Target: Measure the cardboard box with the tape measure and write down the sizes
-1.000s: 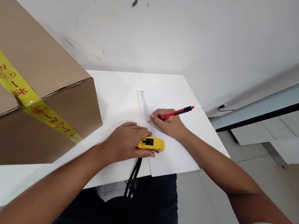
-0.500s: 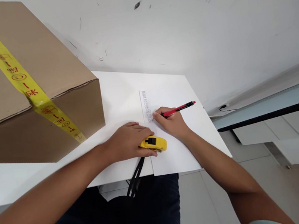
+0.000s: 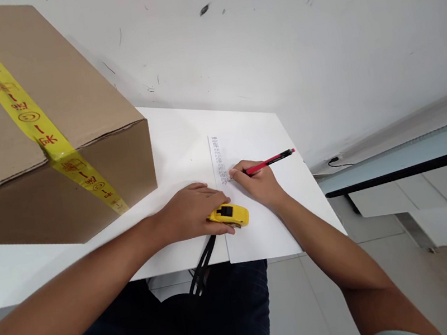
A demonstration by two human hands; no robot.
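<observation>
My left hand [image 3: 191,212] rests on the table with its fingers around a yellow tape measure [image 3: 237,214], which has a black slide button on its side. Pinched in my right hand [image 3: 261,185] is a red and black mechanical pencil [image 3: 271,161], its tip down near the writing and its back end slanting up to the right. Under the right hand lies a white sheet of paper [image 3: 260,241] with a column of small handwritten marks along its left edge. The marks are too small to read.
A large cardboard box [image 3: 122,172] sealed with yellow printed tape [image 3: 29,116] stands at the left on the white table [image 3: 179,140]. Behind the table is a scuffed white wall [image 3: 292,37]. Black cords [image 3: 202,264] hang over the front edge by my lap.
The pencil has shifted slightly, its back end a little higher and farther right. My left hand and the tape measure stay in place.
</observation>
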